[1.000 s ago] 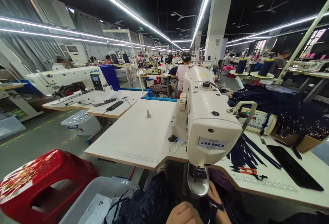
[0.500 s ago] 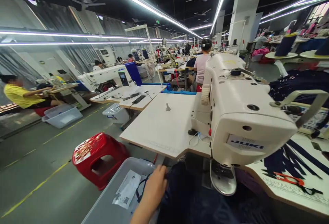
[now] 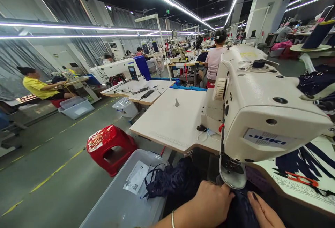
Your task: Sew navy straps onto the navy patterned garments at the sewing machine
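Dark navy gathered fabric (image 3: 242,209) lies in front of me beneath the head of a white sewing machine (image 3: 264,123). My left hand (image 3: 211,200), with a bangle at the wrist, is closed on this fabric, just left of the machine's rounded metal guard (image 3: 232,175). On the other side, my right hand (image 3: 264,212) grips the fabric between thumb and fingers, partly cut off by the lower frame edge. More bunched navy fabric with thin straps (image 3: 167,181) hangs over the rim of a clear plastic bin (image 3: 110,207). The needle area is hidden behind the guard.
A red plastic stool (image 3: 112,147) stands left of the bin. The white machine table (image 3: 167,116) carries a small grey piece (image 3: 177,102). At right lie navy strips (image 3: 297,161) and orange-handled snips (image 3: 302,178). Co-workers sit at other machines beyond.
My left hand has moved right from the bin's edge to the fabric by the guard. My right hand has come into view. The camera has turned left, and strapped fabric now shows over the bin.
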`<state>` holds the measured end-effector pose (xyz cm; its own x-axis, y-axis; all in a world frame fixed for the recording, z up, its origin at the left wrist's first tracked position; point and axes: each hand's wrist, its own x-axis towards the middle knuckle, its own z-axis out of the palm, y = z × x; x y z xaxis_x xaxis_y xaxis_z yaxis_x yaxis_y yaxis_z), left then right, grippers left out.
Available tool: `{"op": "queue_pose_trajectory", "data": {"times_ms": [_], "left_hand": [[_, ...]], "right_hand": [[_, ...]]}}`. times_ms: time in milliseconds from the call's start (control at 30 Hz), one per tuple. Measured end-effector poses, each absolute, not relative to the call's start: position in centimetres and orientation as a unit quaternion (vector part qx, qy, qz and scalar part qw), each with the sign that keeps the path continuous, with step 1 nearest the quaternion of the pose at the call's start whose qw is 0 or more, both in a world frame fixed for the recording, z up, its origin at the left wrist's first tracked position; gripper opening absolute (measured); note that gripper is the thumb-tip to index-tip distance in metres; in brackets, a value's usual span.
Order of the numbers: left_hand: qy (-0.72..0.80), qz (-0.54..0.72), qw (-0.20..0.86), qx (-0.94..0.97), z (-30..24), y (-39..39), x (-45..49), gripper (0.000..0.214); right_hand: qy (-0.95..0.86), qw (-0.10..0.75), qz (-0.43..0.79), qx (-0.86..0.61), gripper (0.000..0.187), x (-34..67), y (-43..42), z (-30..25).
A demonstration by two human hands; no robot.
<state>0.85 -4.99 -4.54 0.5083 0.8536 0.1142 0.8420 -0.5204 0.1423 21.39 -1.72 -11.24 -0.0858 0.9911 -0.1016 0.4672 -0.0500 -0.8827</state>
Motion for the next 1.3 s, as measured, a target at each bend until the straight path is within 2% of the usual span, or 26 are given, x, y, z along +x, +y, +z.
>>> {"op": "queue_pose_trajectory", "data": {"times_ms": [100, 167, 267, 333, 367, 533, 600, 667, 733, 767, 800, 833, 900, 933, 1000, 1100, 1200, 1300], "left_hand": [[0.446, 0.076, 0.044, 0.89, -4.7, -5.7, 0.9, 0.028], [0.455, 0.079, 0.05, 0.885, -4.7, -5.8, 1.3, 0.028], [0.463, 0.084, 0.052, 0.881, -4.2, -5.7, 1.6, 0.03], [0.437, 0.079, 0.055, 0.894, -3.8, -5.8, 1.8, 0.026], [0.421, 0.074, 0.058, 0.902, -3.8, -5.8, 1.9, 0.023], [0.401, 0.055, 0.086, 0.91, -4.0, -6.6, 2.4, 0.016], [0.425, 0.055, 0.1, 0.898, -3.7, -6.7, 2.3, 0.017], [0.466, 0.086, 0.122, 0.872, -2.7, -6.5, 1.8, 0.033], [0.472, 0.162, 0.188, 0.846, -1.3, -6.1, 0.8, 0.066], [0.451, 0.202, 0.239, 0.836, -0.6, -5.8, 0.2, 0.076], [0.419, 0.229, 0.293, 0.828, 0.1, -5.5, -0.4, 0.075], [0.387, 0.24, 0.341, 0.822, 0.6, -5.2, -0.9, 0.064], [0.375, 0.236, 0.373, 0.815, 1.4, -4.5, -1.8, 0.04], [0.403, 0.241, 0.339, 0.815, 1.7, -4.1, -2.1, 0.036], [0.483, 0.275, 0.202, 0.807, 2.0, -3.5, -2.4, 0.032], [0.513, 0.326, 0.005, 0.794, 2.1, -2.8, -2.3, 0.021], [0.417, 0.307, -0.036, 0.855, 2.1, -2.7, -2.1, 0.029], [0.381, 0.235, 0.0, 0.894, 2.2, -2.9, -1.8, 0.034]], "right_hand": [[-0.681, 0.283, 0.345, -0.581, 0.034, 20.5, -1.2, -10.8], [-0.68, 0.291, 0.309, -0.598, 0.034, 20.2, -1.0, -9.4], [-0.629, 0.35, 0.39, -0.575, 0.038, 19.9, -1.1, -6.3], [-0.605, 0.355, 0.454, -0.549, 0.045, 19.6, -1.7, -4.9], [-0.614, 0.356, 0.447, -0.544, 0.048, 19.4, -2.0, -4.8], [-0.744, 0.353, 0.156, -0.545, 0.055, 18.9, -2.9, -7.7], [-0.769, 0.339, 0.131, -0.527, 0.053, 19.2, -2.8, -8.0], [-0.784, 0.324, 0.172, -0.501, 0.048, 19.7, -2.7, -6.5], [-0.803, 0.286, 0.259, -0.454, 0.036, 20.1, -2.8, -3.6], [-0.814, 0.249, 0.314, -0.42, 0.029, 20.2, -3.0, -2.0], [-0.828, 0.216, 0.352, -0.378, 0.023, 20.2, -3.1, -0.5], [-0.834, 0.197, 0.377, -0.35, 0.02, 20.2, -3.2, 0.7], [-0.828, 0.218, 0.386, -0.343, 0.022, 19.9, -3.1, 2.2], [-0.819, 0.251, 0.37, -0.359, 0.023, 19.7, -2.8, 2.4], [-0.789, 0.321, 0.318, -0.416, 0.021, 19.0, -1.9, 1.9], [-0.722, 0.36, 0.302, -0.508, 0.019, 17.9, -0.4, 0.2], [-0.638, 0.39, 0.379, -0.545, 0.023, 17.2, 0.2, -1.2], [-0.569, 0.413, 0.459, -0.544, 0.027, 17.0, 0.4, -1.2]]}}
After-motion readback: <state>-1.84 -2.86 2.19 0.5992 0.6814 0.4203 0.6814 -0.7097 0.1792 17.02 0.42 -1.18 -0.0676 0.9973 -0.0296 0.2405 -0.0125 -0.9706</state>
